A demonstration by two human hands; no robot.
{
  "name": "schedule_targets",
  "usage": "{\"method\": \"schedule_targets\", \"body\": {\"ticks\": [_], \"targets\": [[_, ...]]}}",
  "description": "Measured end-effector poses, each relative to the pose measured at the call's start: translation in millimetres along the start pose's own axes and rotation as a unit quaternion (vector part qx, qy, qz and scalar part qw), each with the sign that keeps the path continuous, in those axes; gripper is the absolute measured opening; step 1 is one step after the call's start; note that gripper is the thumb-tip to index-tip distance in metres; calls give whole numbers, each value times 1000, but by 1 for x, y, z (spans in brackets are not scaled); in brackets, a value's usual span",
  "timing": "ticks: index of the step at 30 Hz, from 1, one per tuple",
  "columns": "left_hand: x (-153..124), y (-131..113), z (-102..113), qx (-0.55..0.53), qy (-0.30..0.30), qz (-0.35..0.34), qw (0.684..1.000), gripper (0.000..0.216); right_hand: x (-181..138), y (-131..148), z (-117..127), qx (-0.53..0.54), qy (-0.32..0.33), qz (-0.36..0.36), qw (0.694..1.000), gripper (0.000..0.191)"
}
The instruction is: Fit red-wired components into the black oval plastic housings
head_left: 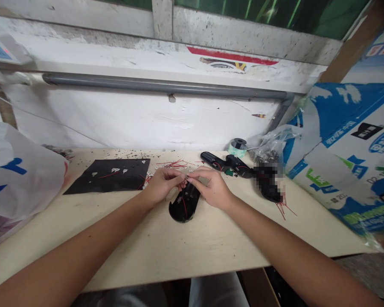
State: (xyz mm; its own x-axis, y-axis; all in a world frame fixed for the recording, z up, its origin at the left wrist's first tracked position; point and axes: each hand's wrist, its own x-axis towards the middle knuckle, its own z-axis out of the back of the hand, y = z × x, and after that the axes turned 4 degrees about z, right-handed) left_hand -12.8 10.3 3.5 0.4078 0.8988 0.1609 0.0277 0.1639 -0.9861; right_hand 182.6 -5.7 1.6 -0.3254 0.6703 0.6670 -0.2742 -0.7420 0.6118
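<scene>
Fingers (pixel 179 178) of left hand (pixel 161 185), right hand (pixel 211 187) pinched narrow on tiny metal part (pixel 187 177); red-wired black casing (pixel 184 204) below, more casings (pixel 225 164) beyond.

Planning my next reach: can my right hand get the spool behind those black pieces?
Probably yes: the black pieces lie low before the spool, so the right hand could likely pass over them.

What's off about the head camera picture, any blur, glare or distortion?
Head view: the light is soft and even, without strong glare; a pixelated patch hides a black object on the bench; the wide lens bows the grey pipe; the left hand and right hand look sharp.
</scene>
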Motion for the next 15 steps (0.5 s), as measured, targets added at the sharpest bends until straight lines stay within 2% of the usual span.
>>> {"method": "schedule_targets", "body": {"ticks": [15], "targets": [[-1, -5, -1, 19, -5, -21, 1000, 21, 0, 0, -1, 13, -7, -4, 1000, 13]]}}
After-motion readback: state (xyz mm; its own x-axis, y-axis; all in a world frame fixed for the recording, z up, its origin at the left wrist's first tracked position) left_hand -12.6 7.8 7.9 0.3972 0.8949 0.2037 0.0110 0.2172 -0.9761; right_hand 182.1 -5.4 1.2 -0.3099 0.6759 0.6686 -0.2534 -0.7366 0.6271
